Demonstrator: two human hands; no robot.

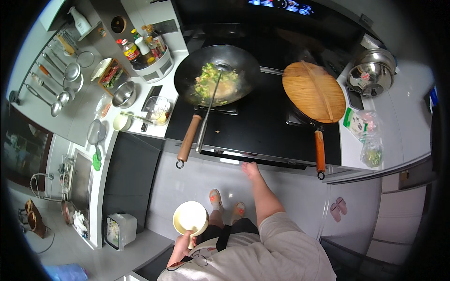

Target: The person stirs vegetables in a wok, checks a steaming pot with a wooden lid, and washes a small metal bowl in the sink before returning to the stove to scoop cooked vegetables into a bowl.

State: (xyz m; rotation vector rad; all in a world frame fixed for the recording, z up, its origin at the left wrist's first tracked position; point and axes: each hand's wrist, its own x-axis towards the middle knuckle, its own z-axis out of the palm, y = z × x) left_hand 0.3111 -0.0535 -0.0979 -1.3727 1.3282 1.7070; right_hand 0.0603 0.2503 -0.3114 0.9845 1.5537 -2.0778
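My left hand (183, 243) grips the handle of a cream-coloured handled bowl (191, 218), held low in front of my body; its inside looks pale and bare. My right hand (250, 169) is at the front edge of the black cooktop (260, 130). Its fingertips are partly hidden by that edge, so I cannot tell whether they touch anything. Ahead, a dark wok (246, 63) holds chopped green vegetables (207, 82) in cloudy liquid. A metal ladle (208, 123) leans in it, its handle beside the wok's wooden handle (190, 138).
A second pan's wooden lid (313, 91) covers it on the right burner, its handle (320, 151) jutting over the front edge. Sauce bottles (132, 52) fill a white rack (154, 68) at left. Nearby are a steel bowl (124, 94) and clear container (157, 109). Plastic bags (367, 130) lie right.
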